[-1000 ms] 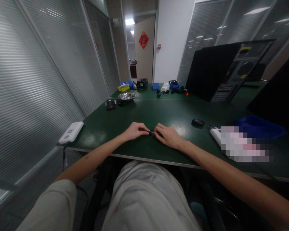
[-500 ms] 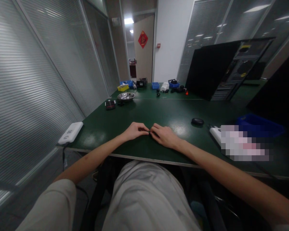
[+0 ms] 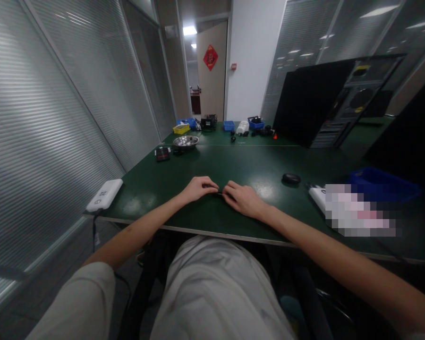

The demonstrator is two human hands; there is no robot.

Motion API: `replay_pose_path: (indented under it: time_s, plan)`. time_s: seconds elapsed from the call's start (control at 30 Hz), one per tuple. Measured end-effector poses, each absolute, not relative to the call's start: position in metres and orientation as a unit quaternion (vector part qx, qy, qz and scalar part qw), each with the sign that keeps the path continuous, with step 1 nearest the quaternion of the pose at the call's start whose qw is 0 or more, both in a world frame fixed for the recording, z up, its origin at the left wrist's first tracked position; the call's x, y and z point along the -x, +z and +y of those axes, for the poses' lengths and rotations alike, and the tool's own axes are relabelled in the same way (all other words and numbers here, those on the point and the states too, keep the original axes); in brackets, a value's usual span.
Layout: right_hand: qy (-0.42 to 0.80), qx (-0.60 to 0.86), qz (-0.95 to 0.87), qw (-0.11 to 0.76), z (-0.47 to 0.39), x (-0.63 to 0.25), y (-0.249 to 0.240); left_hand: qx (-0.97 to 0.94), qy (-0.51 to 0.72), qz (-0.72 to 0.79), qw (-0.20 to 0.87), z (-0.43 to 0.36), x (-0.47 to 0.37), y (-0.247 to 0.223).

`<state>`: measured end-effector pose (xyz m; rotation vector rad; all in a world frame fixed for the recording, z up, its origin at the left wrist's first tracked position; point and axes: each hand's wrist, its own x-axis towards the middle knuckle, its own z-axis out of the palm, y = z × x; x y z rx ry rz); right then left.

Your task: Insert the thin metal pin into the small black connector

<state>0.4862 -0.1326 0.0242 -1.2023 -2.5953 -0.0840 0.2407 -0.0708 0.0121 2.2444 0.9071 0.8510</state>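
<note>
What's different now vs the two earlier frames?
Over the last second, the right hand has moved left toward the left hand, narrowing the gap around the small dark piece. The left hand has shifted slightly away from the body. Can't tell whether either grip changed. Unchanged: metal dish, black oval object, white device.

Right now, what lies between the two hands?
In the head view, a small dark piece, too tiny to identify, lies between the left hand and right hand.
</note>
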Motion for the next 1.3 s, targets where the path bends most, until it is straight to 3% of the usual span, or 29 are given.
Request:
replay_pose_path:
  time_s: [0.3,0.7,1.03,1.13,1.3]
  plan:
    - [-0.04,0.417,-0.898,0.134,-0.134,-0.487,0.025,-0.838,0.309,0.373,0.251,-0.057,-0.238,-0.001]
    - [-0.029,0.432,-0.89,0.143,-0.131,-0.496,0.023,-0.905,0.28,0.251,0.199,-0.08,-0.24,0.017]
    - [-0.029,0.447,-0.883,0.139,-0.131,-0.498,0.025,-0.911,0.255,0.289,0.147,-0.055,-0.223,0.007]
    - [-0.026,0.448,-0.883,0.138,-0.13,-0.498,0.024,-0.897,0.241,0.36,0.088,-0.025,-0.177,0.002]
    - [-0.028,0.443,-0.884,0.143,-0.13,-0.499,0.025,-0.757,0.203,0.62,-0.045,0.016,-0.052,-0.003]
